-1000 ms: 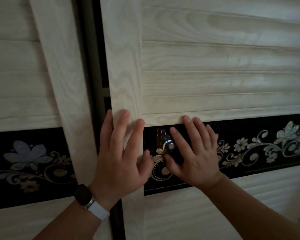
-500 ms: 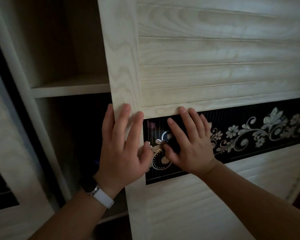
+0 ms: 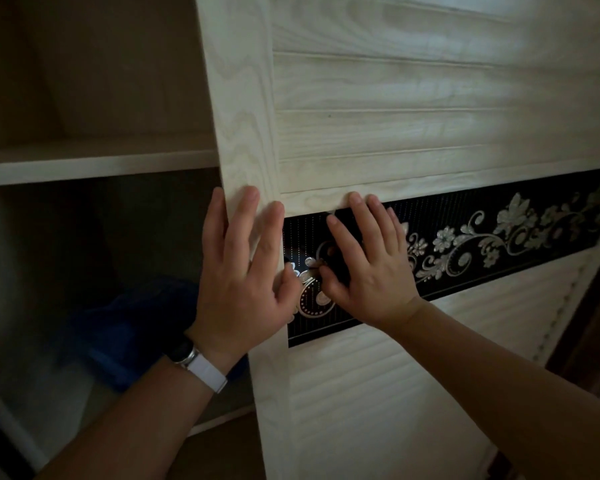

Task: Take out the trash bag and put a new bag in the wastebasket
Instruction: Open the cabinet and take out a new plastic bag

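Rightward slides the pale wood-grain slatted cupboard door (image 3: 378, 98), left hand (image 3: 243, 271) and right hand (image 3: 368, 268) spread flat on it; gripless palms could slip.

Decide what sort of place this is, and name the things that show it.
Probably a home, at a wardrobe: a pale wooden door with a black flowered band, a shelf inside, and something blue stored under it. The left hand and right hand lie flat on the door.
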Tool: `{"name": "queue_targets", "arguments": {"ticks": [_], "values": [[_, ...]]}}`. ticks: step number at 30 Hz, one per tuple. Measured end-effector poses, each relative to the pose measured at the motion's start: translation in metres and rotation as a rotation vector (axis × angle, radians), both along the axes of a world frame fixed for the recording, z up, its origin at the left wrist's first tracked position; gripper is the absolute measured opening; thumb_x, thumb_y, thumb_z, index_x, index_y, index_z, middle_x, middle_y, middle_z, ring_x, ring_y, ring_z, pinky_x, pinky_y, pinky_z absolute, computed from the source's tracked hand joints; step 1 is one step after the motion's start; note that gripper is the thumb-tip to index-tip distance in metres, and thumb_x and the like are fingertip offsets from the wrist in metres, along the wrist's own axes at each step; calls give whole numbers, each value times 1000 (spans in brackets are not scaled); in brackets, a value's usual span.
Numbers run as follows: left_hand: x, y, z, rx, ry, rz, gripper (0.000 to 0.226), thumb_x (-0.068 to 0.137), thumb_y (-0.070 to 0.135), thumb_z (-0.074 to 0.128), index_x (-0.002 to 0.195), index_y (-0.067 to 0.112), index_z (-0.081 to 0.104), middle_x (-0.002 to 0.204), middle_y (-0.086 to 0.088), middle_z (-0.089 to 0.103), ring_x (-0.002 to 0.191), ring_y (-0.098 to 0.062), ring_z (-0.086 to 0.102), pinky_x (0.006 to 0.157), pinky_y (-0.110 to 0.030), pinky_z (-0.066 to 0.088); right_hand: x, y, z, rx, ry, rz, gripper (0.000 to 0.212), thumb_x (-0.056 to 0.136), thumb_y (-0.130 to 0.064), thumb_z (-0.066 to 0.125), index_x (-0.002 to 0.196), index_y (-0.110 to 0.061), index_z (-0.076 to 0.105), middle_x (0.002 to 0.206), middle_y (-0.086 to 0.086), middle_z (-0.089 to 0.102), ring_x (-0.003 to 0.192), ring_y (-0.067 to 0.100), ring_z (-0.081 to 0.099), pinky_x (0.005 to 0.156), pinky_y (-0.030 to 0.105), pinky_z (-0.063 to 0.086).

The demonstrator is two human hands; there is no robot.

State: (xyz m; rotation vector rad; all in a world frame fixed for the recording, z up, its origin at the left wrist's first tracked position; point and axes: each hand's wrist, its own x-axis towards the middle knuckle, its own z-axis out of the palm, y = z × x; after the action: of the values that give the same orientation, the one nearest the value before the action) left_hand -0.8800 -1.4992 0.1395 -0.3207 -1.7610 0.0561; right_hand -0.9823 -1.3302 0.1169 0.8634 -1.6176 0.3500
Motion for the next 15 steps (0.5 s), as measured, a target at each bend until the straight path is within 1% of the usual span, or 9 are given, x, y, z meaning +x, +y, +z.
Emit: {"name": "queue_targets", "arguments": {"ticks": [5,11,15], "values": [[-15,21,-1,6,-26,13,65,79,18,63,136,0,38,144,-20,25,131,-58,31,118,-52,14,-8,23,2,25,-52,-12,56,87,-41,57,134,-12,46,146,22,36,137,41,34,108,57,31],[-24,34,1,10,-41,9,65,80,20,64,136,-1,39,144,-20,25,133,-56,28,118,-51,15,-6,40,6,42,-133,-41,55,90,-41,56,134,-9,49,147,22,37,138,39,32,106,56,34],[-23,34,0,-11,-76,12,65,84,27,65,138,2,40,146,-18,25,135,-54,27,118,-50,19,3,44,9,39,-190,-74,53,91,-39,55,134,-9,49,147,21,38,138,37,33,104,55,37]]}}
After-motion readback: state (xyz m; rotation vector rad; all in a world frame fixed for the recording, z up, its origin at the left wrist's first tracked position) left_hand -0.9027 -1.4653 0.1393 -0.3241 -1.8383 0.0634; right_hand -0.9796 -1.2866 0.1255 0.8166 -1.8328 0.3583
